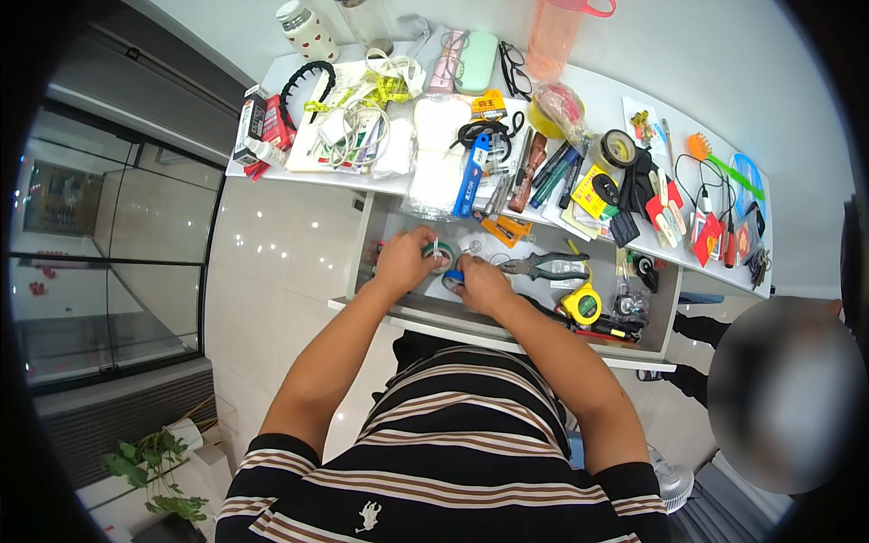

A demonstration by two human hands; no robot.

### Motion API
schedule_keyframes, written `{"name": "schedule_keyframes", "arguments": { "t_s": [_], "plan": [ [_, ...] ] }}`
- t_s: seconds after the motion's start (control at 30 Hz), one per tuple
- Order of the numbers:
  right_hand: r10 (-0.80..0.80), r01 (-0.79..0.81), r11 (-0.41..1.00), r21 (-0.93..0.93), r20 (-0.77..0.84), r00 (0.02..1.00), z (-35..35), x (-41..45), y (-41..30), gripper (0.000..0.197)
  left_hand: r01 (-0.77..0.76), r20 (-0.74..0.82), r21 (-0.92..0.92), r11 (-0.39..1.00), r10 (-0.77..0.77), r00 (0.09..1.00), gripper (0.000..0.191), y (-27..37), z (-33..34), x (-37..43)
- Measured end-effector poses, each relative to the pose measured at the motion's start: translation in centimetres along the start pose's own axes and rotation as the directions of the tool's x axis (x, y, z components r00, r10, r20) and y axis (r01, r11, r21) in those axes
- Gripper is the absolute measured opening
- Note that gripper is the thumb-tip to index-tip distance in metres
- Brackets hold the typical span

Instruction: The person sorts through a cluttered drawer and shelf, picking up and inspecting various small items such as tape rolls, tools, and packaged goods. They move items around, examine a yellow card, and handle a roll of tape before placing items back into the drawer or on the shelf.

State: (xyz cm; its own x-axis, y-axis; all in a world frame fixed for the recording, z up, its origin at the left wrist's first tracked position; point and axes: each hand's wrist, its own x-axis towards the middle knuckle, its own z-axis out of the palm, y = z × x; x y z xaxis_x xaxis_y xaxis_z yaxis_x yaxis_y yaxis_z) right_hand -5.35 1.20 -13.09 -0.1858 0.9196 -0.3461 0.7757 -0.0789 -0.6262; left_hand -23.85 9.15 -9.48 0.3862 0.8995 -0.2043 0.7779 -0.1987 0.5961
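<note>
Both of my hands reach into an open white drawer (pixel 434 309) below the desktop. My left hand (pixel 405 260) has its fingers on a roll of green tape (pixel 441 255). My right hand (pixel 481 284) holds a roll of blue tape (pixel 451 279) by its side, just right of the green roll. Right of my right hand lie pliers with dark handles (pixel 546 266), and nearer to me a yellow tape measure (pixel 581 304). An orange packet (pixel 506 229) rests at the drawer's back, under the desk edge.
The white desktop (pixel 271 173) above the drawer carries a blue packaged tool (pixel 471 176), markers (pixel 557 176), a cable (pixel 353 139), a black tape roll (pixel 618 148) and a pink bottle (pixel 553 41). Another person (pixel 699 387) is at the right. A plant (pixel 153 468) stands lower left.
</note>
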Motion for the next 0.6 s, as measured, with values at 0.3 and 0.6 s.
{"name": "schedule_keyframes", "arguments": {
  "t_s": [0.3,0.6],
  "plan": [
    [0.111,0.057,0.904,0.425,-0.361,0.926,-9.8,-5.6,-5.8,0.027,-0.086,-0.305,-0.293,0.952,-0.008,0.952,0.032,5.7,-7.2,-3.0],
    [-0.142,0.206,0.979,-0.003,-0.733,0.665,-17.7,6.0,-6.8,0.023,-0.203,-0.489,0.057,0.977,0.205,0.848,0.028,8.1,-9.8,5.9]
  ]
}}
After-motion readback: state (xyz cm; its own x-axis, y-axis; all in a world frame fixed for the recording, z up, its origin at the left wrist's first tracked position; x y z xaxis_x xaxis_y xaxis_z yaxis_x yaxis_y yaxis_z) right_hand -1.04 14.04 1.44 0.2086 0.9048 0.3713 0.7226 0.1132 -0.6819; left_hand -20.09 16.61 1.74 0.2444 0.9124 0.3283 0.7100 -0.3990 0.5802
